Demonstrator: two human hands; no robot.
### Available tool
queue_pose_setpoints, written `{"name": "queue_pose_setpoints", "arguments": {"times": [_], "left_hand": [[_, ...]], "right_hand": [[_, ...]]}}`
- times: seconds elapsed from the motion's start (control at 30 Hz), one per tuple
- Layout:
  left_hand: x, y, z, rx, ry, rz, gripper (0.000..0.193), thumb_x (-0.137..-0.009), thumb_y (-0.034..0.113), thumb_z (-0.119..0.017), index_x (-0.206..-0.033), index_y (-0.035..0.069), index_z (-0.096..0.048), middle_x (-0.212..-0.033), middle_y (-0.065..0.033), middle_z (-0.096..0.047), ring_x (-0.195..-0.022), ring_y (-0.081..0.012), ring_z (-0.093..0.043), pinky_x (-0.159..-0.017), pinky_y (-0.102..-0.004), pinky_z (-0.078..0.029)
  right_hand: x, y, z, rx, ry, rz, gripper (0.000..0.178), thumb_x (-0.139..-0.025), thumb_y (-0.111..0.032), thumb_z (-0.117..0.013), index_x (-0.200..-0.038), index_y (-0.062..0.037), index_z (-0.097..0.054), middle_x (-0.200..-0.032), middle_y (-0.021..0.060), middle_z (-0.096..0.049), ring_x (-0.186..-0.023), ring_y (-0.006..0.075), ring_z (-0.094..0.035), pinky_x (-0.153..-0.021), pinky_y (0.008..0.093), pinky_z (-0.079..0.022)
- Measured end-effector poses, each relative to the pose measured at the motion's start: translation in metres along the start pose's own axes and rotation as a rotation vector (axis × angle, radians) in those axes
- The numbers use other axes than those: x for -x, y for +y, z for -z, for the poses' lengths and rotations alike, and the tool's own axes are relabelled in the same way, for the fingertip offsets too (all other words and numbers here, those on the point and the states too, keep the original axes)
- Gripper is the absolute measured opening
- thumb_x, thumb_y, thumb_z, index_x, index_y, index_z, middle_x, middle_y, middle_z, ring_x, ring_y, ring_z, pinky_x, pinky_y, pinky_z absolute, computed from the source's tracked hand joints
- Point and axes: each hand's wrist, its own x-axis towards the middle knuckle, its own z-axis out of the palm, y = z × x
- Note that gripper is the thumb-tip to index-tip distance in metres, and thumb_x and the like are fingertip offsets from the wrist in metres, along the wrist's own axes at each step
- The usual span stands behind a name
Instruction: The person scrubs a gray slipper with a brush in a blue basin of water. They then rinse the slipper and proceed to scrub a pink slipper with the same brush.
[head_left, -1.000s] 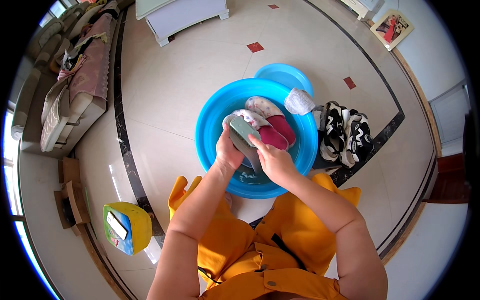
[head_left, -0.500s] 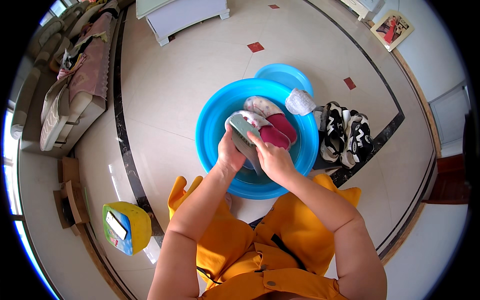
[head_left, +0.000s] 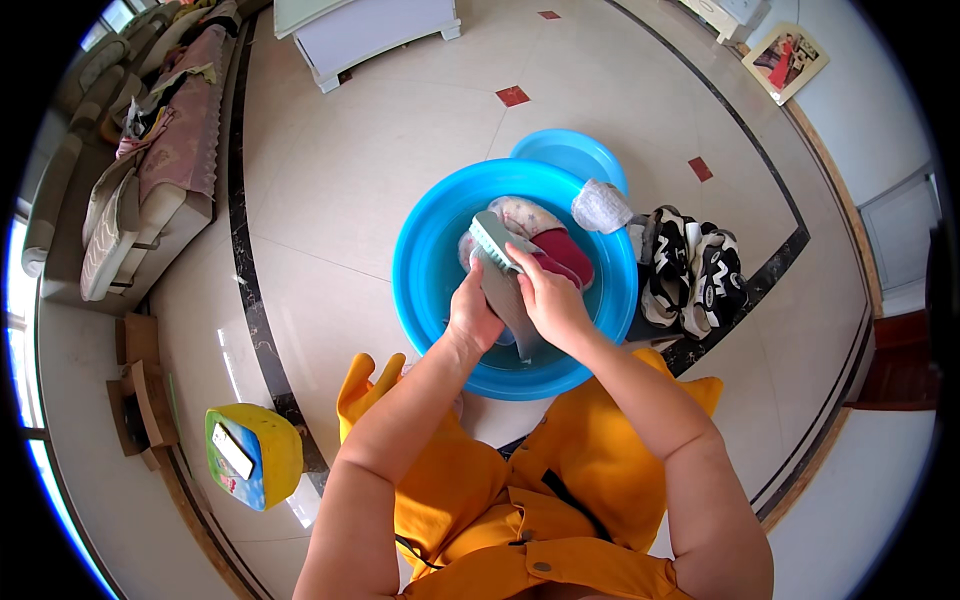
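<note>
My left hand (head_left: 472, 308) is closed around a wet-looking grey sock-like cloth (head_left: 510, 308), whose narrow end hangs down inside a large blue basin (head_left: 412, 300). In my right hand (head_left: 548, 303) is a pale green scrub brush (head_left: 492, 240), tilted over the top of the cloth with its light bristles showing along one side. The forefinger lies along the brush. Behind the hands, a slipper (head_left: 565, 252) with a dark pink toe and pale patterned lining rests in the basin. Another pale patterned piece beside it is mostly hidden by the brush and cloth.
A folded grey-white cloth (head_left: 602, 206) hangs over the basin's right rim. Black-and-white sneakers (head_left: 690, 268) stand to the right, and a smaller blue basin (head_left: 575, 155) sits behind. At left are a yellow stool (head_left: 275, 450) bearing a phone (head_left: 232, 450), cardboard boxes (head_left: 150, 395) and a sofa (head_left: 175, 165).
The brush has moved up slightly and tipped, so its bristles now show. More of the grey cloth is visible below it, and both hands have shifted a little.
</note>
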Motion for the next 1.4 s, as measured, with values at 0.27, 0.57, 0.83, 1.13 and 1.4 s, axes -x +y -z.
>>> {"name": "queue_pose_setpoints", "arguments": {"times": [0.27,0.57,0.83,1.13,1.4], "left_hand": [[0.005,0.026,-0.01,0.059,0.053,-0.067,0.056,-0.102,0.045,-0.024,-0.14,0.006,-0.037,-0.14,-0.0138,-0.044,-0.127,-0.0323,-0.043,-0.108,-0.0484,-0.031],[0.006,0.036,-0.011,0.061,0.039,-0.109,0.057,-0.102,0.047,-0.024,-0.139,0.006,-0.038,-0.139,-0.0138,-0.045,-0.127,-0.0323,-0.042,-0.109,-0.0479,-0.03],[0.011,0.025,-0.016,0.013,0.025,-0.068,0.055,-0.102,0.046,-0.023,-0.14,0.009,-0.039,-0.138,-0.0134,-0.045,-0.127,-0.0318,-0.043,-0.108,-0.0469,-0.031],[0.007,0.007,-0.009,-0.048,0.001,0.0,0.053,-0.103,0.043,-0.023,-0.143,0.011,-0.034,-0.141,-0.012,-0.043,-0.129,-0.0303,-0.041,-0.109,-0.0462,-0.03],[0.01,0.015,-0.018,-0.06,-0.158,-0.098,0.056,-0.102,0.048,-0.022,-0.145,0.013,-0.03,-0.141,-0.0085,-0.041,-0.128,-0.0265,-0.04,-0.109,-0.0448,-0.031]], "right_hand": [[0.005,-0.006,0.021,-0.222,0.006,-0.019,0.043,-0.096,-0.011,-0.048,-0.139,-0.0144,-0.042,-0.088,0.0216,-0.065,-0.072,0.0374,-0.063,-0.065,0.0412,-0.049],[0.024,-0.013,0.016,0.174,-0.059,0.094,0.054,-0.093,-0.009,-0.052,-0.143,-0.0189,-0.036,-0.079,0.0142,-0.064,-0.062,0.0325,-0.062,-0.053,0.0413,-0.05],[0.013,-0.005,0.006,0.214,0.039,0.142,0.057,-0.092,-0.011,-0.054,-0.144,-0.0228,-0.035,-0.066,0.0117,-0.057,-0.051,0.0307,-0.059,-0.045,0.0411,-0.049],[-0.005,0.008,0.01,0.005,0.049,0.071,0.049,-0.093,-0.011,-0.052,-0.141,-0.0169,-0.04,-0.078,0.0174,-0.064,-0.065,0.0326,-0.064,-0.058,0.0421,-0.052],[-0.004,-0.007,0.026,-0.373,0.117,-0.022,0.058,-0.089,-0.011,-0.062,-0.141,-0.009,-0.038,-0.09,0.0189,-0.067,-0.077,0.0318,-0.067,-0.067,0.0389,-0.051]]}}
